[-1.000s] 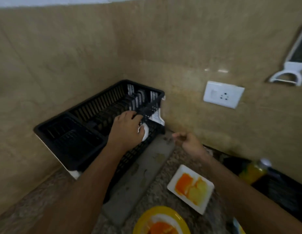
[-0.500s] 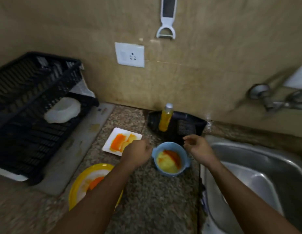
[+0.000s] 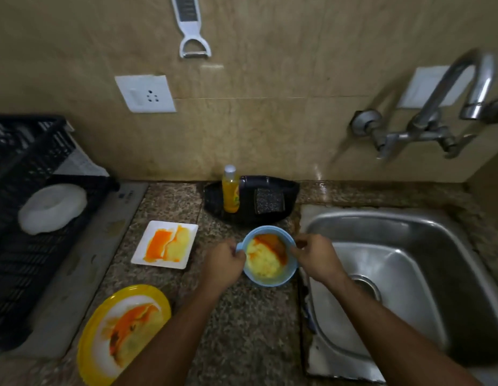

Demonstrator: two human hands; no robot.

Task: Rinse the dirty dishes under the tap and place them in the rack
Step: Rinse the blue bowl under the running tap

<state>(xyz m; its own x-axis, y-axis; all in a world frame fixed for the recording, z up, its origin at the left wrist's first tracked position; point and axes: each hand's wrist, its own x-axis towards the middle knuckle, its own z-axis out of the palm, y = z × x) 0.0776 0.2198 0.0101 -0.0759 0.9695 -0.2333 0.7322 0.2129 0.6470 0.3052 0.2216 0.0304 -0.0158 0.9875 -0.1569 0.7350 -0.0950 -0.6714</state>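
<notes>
Now both hands close on the small round light-blue plastic bowl (image 3: 268, 256), smeared inside with yellow and orange residue, which stands on the speckled granite bench (image 3: 242, 330) just beside the left rim of the stainless steel sink (image 3: 409, 274). The left hand (image 3: 227, 264) has its fingers curled onto the bowl's left rim, at what looks like a small lug handle; the right hand (image 3: 316, 259) pinches the right rim with thumb and fingertips, so the bowl sits between the two hands, clamped from both sides. What the coming move turns on is that the sink lies immediately to the right of the bowl and the curved chrome tap (image 3: 465, 93) stands on the wall further right and behind it, on the right hand's side; I judge a short lift and carry rightward over the sink edge would bring it under the spout. Two more soiled dishes wait on the bench to the left: a square white plate (image 3: 165, 245) and a round yellow-rimmed plate (image 3: 124, 334). One white bowl (image 3: 53, 208) lies upside down in the black plastic dish rack (image 3: 25, 260) at far left.
</notes>
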